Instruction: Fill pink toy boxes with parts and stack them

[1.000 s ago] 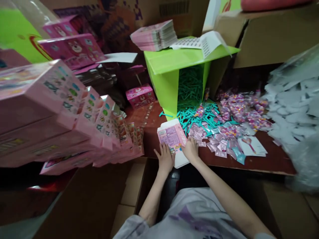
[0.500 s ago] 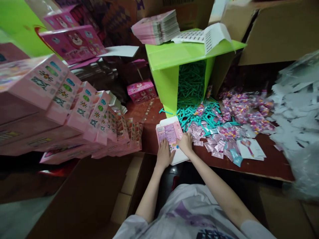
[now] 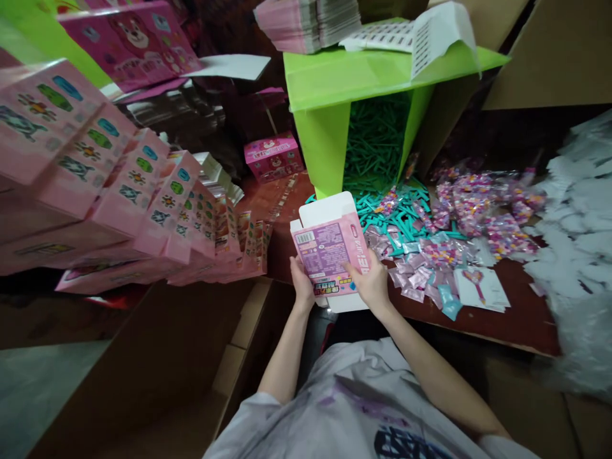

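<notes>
Step in hand: shaping a flat pink printed cardboard carton [image 3: 327, 255], white flaps open at top and bottom. Left hand [image 3: 302, 285] grips its lower left edge, right hand [image 3: 370, 284] its lower right corner, both closed on it, above the near edge of the dark red table [image 3: 478, 319]. Next move likely needs squaring it open and tucking flaps. Versus 0.5 s ago: the carton is lifted off the table and tilted up; teal plastic sticks [image 3: 382, 210] unmoved.
</notes>
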The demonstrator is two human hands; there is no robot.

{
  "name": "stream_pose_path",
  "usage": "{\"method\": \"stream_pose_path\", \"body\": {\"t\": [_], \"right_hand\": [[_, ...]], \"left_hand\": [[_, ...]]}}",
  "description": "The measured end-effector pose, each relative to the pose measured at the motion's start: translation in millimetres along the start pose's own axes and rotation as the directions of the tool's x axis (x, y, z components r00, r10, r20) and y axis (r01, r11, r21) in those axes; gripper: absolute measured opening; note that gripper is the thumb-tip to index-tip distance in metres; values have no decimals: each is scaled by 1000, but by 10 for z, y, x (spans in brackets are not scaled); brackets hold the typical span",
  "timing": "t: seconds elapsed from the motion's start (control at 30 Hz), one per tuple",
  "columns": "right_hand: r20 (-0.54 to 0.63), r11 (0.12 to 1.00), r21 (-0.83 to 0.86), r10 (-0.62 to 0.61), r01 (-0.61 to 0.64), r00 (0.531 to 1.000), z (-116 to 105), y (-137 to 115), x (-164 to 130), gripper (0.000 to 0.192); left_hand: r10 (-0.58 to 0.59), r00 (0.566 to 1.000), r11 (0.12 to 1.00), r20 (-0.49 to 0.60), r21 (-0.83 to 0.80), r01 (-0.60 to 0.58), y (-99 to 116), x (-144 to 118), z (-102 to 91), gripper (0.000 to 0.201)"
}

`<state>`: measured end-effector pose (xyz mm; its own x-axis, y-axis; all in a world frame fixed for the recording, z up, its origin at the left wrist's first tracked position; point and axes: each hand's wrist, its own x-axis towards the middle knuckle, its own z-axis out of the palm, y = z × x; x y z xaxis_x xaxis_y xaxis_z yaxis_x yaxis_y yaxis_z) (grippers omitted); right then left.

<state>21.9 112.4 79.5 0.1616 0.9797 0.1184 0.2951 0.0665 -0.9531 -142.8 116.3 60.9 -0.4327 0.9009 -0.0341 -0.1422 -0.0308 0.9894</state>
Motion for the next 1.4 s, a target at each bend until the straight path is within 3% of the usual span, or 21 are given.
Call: {"method": "stream_pose_path", "body": {"t": [0.07,0.17,0.27,0.37,0.43,0.57,0.63,0.7,0.77,0.8,0.87,0.9,0.97,1.0,1.13,1.3,1.4], "right_hand": [[-48,994,-112,2,-8,999,-196,-39,-72,37],[30,996,-53,70,-68,997,-528,67,-167,35],[35,992,62,111,-113,993,-780,204,-365,35],[-21,976,130,178,-174,984,-883,270,-657,38],[12,938,238,256,-252,967,-942,309,-855,37],[232,789,422,382,-446,895,-1252,438,-1100,37],[132,785,469,390,-404,911,-1465,498,-1104,45],[-54,838,467,347,-283,936,-1642,542,-1060,60],[-105,881,414,295,-228,950,-1742,581,-1020,69],[-78,893,383,286,-237,955,-1758,604,-1013,66],[-80,901,334,320,-277,944,-1732,665,-1021,42],[-113,894,320,364,-312,925,-1697,701,-1031,31],[-193,866,322,455,-382,869,-1606,774,-1044,33],[-219,853,339,482,-397,848,-1559,806,-1042,34],[-207,840,418,458,-345,865,-1414,857,-995,36],[-278,906,302,382,-297,882,-1335,854,-1009,27],[-287,918,283,356,-277,889,-1318,890,-1047,28]], "left_hand": [[-70,997,984,18,-162,72,38,-143,134,60],[-122,988,972,100,-192,139,57,-433,254,47],[-117,978,983,170,-119,139,43,-730,342,48],[-59,985,997,161,53,51,13,-934,482,50],[-66,979,989,195,141,39,-19,-1004,589,50],[-193,899,981,394,98,168,-99,-1144,709,59],[-201,844,979,498,119,163,-118,-1267,716,68],[-172,792,976,587,213,54,-114,-1385,715,81],[-139,735,953,664,290,-82,-108,-1447,729,92],[-125,715,948,688,296,-120,-113,-1451,745,93],[-127,696,958,707,268,-98,-157,-1419,795,80],[-147,697,965,702,256,-54,-196,-1393,826,63],[-215,718,963,662,267,42,-291,-1345,892,31],[-244,733,959,635,271,84,-339,-1328,924,27],[-269,816,962,511,179,205,-467,-1298,1012,24],[-284,831,945,477,287,158,-510,-1316,987,29],[-247,849,962,468,222,158,-538,-1355,948,29]]}}
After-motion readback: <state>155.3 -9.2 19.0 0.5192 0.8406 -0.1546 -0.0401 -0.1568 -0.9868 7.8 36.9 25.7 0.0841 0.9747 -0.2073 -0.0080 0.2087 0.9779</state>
